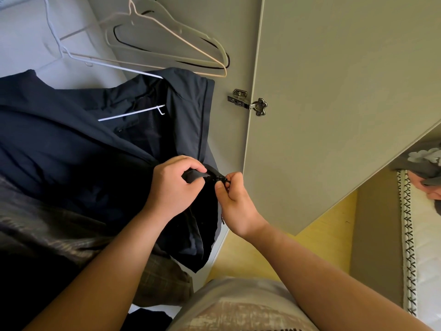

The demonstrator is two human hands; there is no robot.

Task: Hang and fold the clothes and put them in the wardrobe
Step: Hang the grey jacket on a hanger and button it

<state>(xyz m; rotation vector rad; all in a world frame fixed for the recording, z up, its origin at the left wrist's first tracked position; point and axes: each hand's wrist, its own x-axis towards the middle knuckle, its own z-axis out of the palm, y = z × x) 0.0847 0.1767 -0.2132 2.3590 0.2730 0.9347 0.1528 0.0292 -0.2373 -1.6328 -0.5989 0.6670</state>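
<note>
step: zipping the hung jacket (71, 144) | jacket: on hanger (133, 113) in wardrobe (241, 39) | left hand (171, 187): pinches jacket's front edge | right hand (236, 201): pinches zip pull (223, 179) | next: probably hold edge taut, draw pull toward collar

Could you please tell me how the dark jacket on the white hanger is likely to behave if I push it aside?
Probably floppy: the dark jacket drapes in soft folds and bunches where the left hand grips it. Likely light, as a thin white hanger carries it. It would probably swing rather than hold shape.
</note>
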